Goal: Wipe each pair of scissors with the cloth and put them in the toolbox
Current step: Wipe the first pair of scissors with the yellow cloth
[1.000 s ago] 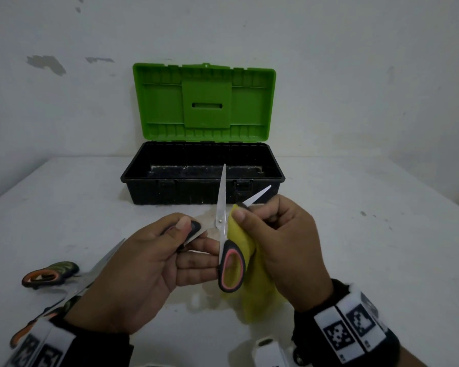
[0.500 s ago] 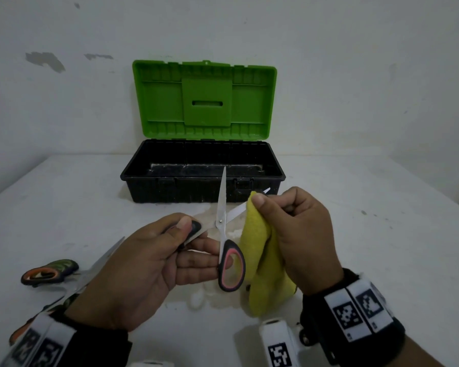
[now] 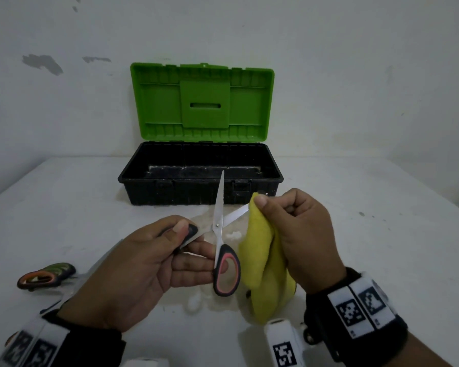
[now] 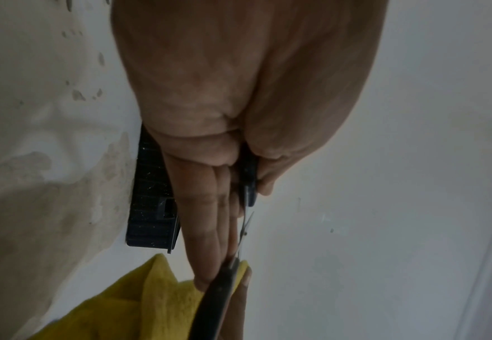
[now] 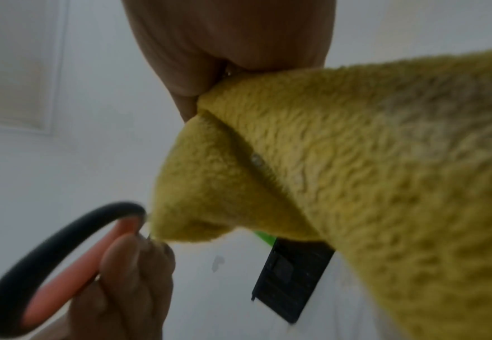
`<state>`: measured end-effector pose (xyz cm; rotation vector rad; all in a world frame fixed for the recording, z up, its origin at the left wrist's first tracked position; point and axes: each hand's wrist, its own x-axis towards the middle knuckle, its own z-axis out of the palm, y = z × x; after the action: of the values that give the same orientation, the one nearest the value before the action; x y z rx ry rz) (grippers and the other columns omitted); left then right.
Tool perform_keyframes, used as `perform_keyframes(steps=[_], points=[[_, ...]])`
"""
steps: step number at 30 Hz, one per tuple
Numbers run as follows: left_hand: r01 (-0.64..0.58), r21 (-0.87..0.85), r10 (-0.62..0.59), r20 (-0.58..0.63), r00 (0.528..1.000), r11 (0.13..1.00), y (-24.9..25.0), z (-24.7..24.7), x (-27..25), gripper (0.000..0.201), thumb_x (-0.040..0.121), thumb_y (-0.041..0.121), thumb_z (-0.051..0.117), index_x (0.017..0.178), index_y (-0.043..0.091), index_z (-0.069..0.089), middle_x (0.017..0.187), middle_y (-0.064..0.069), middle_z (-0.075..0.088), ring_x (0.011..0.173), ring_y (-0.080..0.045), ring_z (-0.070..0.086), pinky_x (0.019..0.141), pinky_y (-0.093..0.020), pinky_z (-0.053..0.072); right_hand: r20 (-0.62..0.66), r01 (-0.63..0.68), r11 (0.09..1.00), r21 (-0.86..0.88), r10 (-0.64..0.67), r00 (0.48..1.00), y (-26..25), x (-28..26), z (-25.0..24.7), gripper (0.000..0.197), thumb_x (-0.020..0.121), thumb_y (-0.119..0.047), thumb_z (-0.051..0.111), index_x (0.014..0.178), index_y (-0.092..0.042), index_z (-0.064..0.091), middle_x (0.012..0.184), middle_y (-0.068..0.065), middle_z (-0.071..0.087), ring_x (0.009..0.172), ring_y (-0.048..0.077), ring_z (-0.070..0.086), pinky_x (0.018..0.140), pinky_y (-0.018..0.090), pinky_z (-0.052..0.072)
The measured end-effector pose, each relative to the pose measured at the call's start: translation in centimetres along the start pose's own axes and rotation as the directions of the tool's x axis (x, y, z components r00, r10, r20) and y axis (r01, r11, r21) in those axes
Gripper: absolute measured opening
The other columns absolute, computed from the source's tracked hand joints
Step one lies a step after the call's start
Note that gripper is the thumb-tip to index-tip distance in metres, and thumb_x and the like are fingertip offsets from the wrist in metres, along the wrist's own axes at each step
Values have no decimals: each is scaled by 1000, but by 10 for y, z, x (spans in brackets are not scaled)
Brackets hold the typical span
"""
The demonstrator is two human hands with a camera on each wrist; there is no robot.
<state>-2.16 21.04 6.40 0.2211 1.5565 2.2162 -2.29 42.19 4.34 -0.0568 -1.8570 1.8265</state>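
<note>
A person's left hand (image 3: 133, 271) holds an opened pair of black-and-pink scissors (image 3: 219, 234) above the white desk (image 3: 355, 234), its grip pinching one handle between thumb and curled fingers while other fingers steady the pink-lined loop hanging toward the near edge. One blade stands pointing far, toward the toolbox (image 3: 200, 178); the other runs right and slightly far from the pivot, and its tip disappears into the yellow cloth (image 3: 260, 258). The right hand (image 3: 302, 234), just right of the scissors, has its grip pressed together on the cloth, thumb on top, folding it over that blade's end. The blade's long axis thus lies straight from the left hand's grip into the right hand's, so a wipe would likely run along it, away from the pivot. The toolbox sits beyond both hands at the far side of the desk, green lid (image 3: 202, 102) raised, its black tray showing no scissors inside. Another pair with orange-trimmed handles (image 3: 45, 276) lies on the desk at near left, closer to the left hand.
</note>
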Motion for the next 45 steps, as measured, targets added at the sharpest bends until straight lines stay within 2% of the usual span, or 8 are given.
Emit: perform_keyframes(steps=[6, 11, 18, 26, 31, 35, 38, 45], points=[[-11, 9, 12, -7, 1000, 1000, 3, -5, 0, 31, 82, 26, 49, 87, -3, 60, 81, -30, 68, 64, -37, 70, 53, -36, 59, 50, -1, 1000, -7, 1, 999, -2, -3, 2, 25, 76, -31, 80, 69, -13, 64, 70, 4, 71, 68, 17, 69, 68, 30, 60], [-4, 40, 5, -15, 1000, 999, 0, -6, 2, 30, 84, 26, 50, 90, -2, 58, 81, -27, 69, 65, -35, 71, 56, -36, 59, -37, -57, 998, 8, 57, 998, -1, 12, -7, 29, 74, -37, 80, 67, -14, 63, 67, 0, 67, 65, 14, 63, 62, 29, 53], [-15, 133, 17, -19, 1000, 991, 6, -13, 11, 31, 80, 27, 56, 93, 0, 61, 81, -26, 69, 67, -38, 71, 56, -37, 59, 114, -225, 969, 101, 214, 970, 3, 6, -9, 30, 70, -39, 78, 69, -15, 60, 70, 11, 59, 63, 20, 57, 58, 31, 52], [-156, -28, 145, -251, 957, 987, 3, -6, 27, 25, 72, 30, 67, 83, 9, 72, 83, -13, 74, 63, -21, 70, 56, -28, 58, -58, -136, 991, 14, 137, 989, 4, -11, 1, 29, 73, -34, 81, 63, -16, 61, 60, 0, 61, 59, 13, 58, 58, 26, 51], [-226, -212, 133, -379, 916, 951, -17, 14, 29, 22, 89, 27, 61, 91, 7, 67, 79, -12, 74, 79, -29, 73, 67, -35, 54, -215, -84, 996, 29, 88, 973, 7, -22, 8, 28, 81, -26, 81, 67, -10, 63, 63, 3, 65, 57, 12, 57, 54, 22, 49], [-285, -46, 232, -465, 854, 957, -22, 20, 27, 24, 99, 32, 50, 94, 12, 63, 76, -4, 69, 63, -31, 71, 54, -34, 55, -165, -50, 998, -35, 43, 985, 9, -25, 7, 28, 81, -24, 81, 66, -9, 62, 55, -5, 60, 51, 6, 53, 49, 14, 44], [-339, 92, 340, -476, 811, 936, -19, 21, 27, 25, 100, 32, 47, 87, 16, 61, 72, -2, 56, 51, -26, 64, 47, -32, 50, -95, -55, 992, -111, 44, 995, 9, -24, -1, 28, 79, -27, 81, 65, -11, 63, 56, 3, 62, 52, 8, 54, 50, 18, 46], [-369, 289, 457, -357, 815, 883, -18, 20, 21, 24, 100, 32, 44, 85, 24, 60, 78, -11, 48, 51, -27, 65, 48, -34, 52, -60, 122, 960, -254, -142, 988, -18, 10, -38, 19, 77, -25, 82, 72, -15, 67, 78, 5, 73, 68, 14, 63, 64, 27, 51]])
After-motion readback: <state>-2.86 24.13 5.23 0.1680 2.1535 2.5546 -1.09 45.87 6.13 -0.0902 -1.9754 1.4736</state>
